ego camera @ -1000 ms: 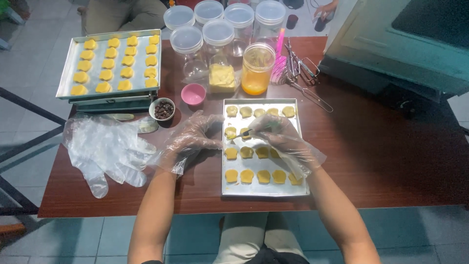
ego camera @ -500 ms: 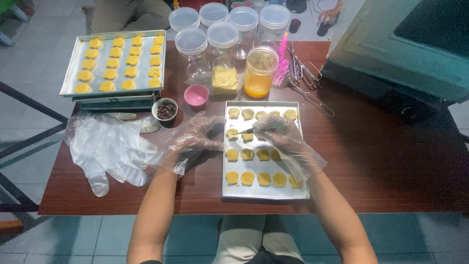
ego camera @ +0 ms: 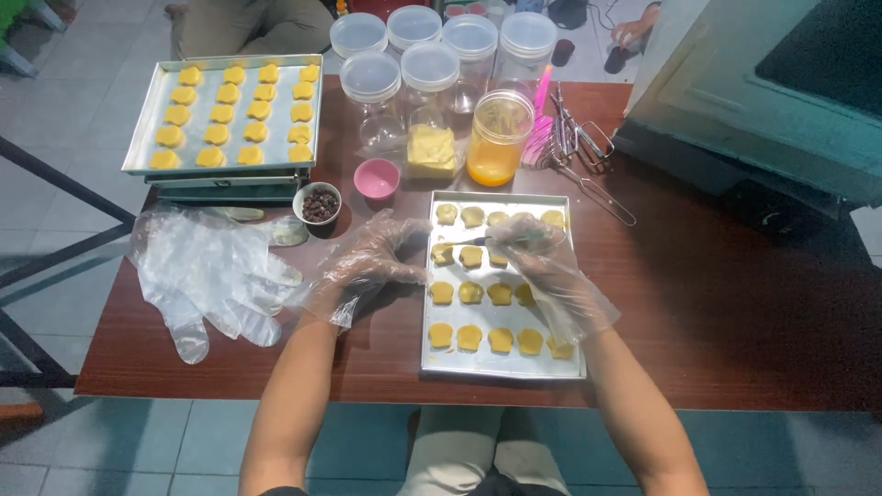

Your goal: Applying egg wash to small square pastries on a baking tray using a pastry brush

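The gloved right hand (ego camera: 542,266) has its grip pinched together on a thin dark brush (ego camera: 478,241) above the shallow rectangular metal tray (ego camera: 503,367) of yellow dough pieces (ego camera: 470,292). The gloved left hand (ego camera: 372,262) rests half-curled, holding nothing, at that tray's left edge. Beyond both grips on the brown tabletop (ego camera: 735,321) stand a clear jar of orange liquid (ego camera: 496,142) and a small white bowl of dark raisins (ego camera: 319,204).

From my feed I look down on a dark reddish-brown wooden surface (ego camera: 735,312) with a glossy finish that catches soft, even light. Under and around it runs a floor of pale grey-blue tiles (ego camera: 55,129), the same tiles showing below the near edge. At the left, thin black metal bars (ego camera: 64,188) cross the tiles at angles; I cannot tell what they belong to. The upper right corner is filled by a large pale green cabinet-like body (ego camera: 735,101) with a dark panel, standing on the surface. I see no walls or windows.
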